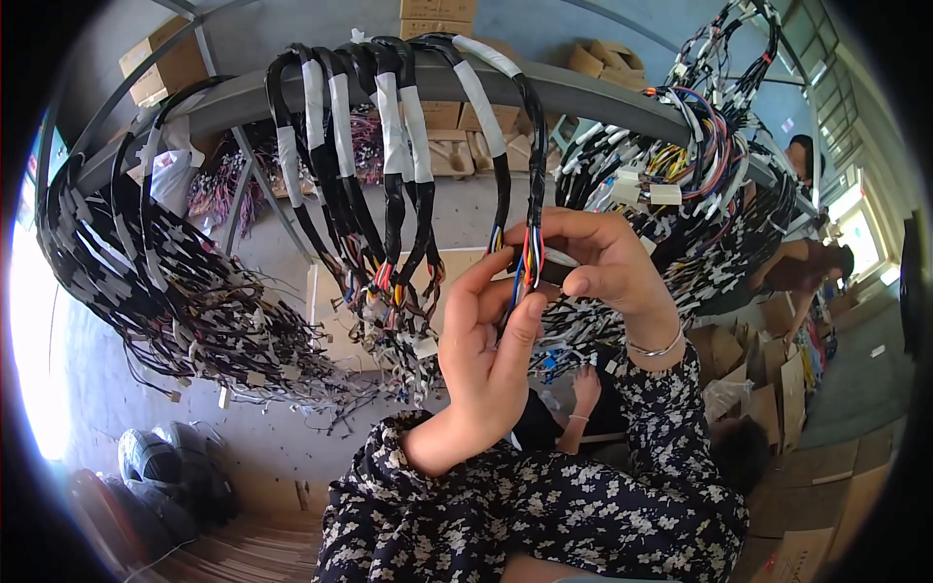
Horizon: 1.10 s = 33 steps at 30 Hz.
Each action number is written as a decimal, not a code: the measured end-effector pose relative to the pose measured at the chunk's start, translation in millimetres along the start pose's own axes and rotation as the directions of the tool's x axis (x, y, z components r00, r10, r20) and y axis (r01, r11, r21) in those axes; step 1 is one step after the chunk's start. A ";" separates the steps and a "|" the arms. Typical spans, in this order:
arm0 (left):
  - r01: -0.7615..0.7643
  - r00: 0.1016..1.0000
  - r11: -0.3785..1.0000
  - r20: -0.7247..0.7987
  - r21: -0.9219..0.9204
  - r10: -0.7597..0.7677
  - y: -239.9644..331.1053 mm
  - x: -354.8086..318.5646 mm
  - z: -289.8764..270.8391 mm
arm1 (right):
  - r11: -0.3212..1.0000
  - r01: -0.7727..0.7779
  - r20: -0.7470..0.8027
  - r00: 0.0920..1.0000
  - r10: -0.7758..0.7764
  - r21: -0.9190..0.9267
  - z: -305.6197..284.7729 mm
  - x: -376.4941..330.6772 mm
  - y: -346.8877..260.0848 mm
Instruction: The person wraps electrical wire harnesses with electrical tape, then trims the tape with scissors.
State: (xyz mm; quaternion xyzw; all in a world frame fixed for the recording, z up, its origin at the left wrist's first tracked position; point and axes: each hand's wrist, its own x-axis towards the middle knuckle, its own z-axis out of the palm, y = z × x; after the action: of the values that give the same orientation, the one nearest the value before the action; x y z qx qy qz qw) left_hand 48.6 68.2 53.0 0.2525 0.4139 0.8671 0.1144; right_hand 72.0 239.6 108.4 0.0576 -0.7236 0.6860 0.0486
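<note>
Left hand (478, 355) pinching coloured wires (531, 251), right hand (622, 260) holding black tape roll (555, 271)

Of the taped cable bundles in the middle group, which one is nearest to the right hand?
The rightmost bundle: its coloured wires pass between the right hand and left hand; the others hang farther left.

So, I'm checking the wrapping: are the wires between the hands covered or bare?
Bare there: the coloured wires show between left hand and right hand, below the black wrapping.
</note>
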 end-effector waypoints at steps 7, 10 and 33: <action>-0.087 0.996 0.996 0.019 0.016 0.087 -3.1 -0.1 -3.5 | 0.997 0.074 0.116 0.990 -0.077 0.028 -3.1 1.3 0.9; -0.120 0.993 0.992 0.005 0.026 0.120 -5.3 -0.7 -3.4 | 0.999 0.049 0.082 0.995 -0.048 -0.005 0.9 -0.3 -1.6; -0.685 0.538 0.256 0.237 0.682 0.809 -54.5 32.9 -16.5 | 0.969 -0.070 -0.095 0.994 0.048 -0.237 33.5 -31.1 -28.8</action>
State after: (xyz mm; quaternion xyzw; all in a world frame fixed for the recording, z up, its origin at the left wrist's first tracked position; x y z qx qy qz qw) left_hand 11.4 105.1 13.3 0.3692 0.5491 0.5989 -0.4510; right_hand 107.3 205.2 130.3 -0.0006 -0.7999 0.5964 0.0667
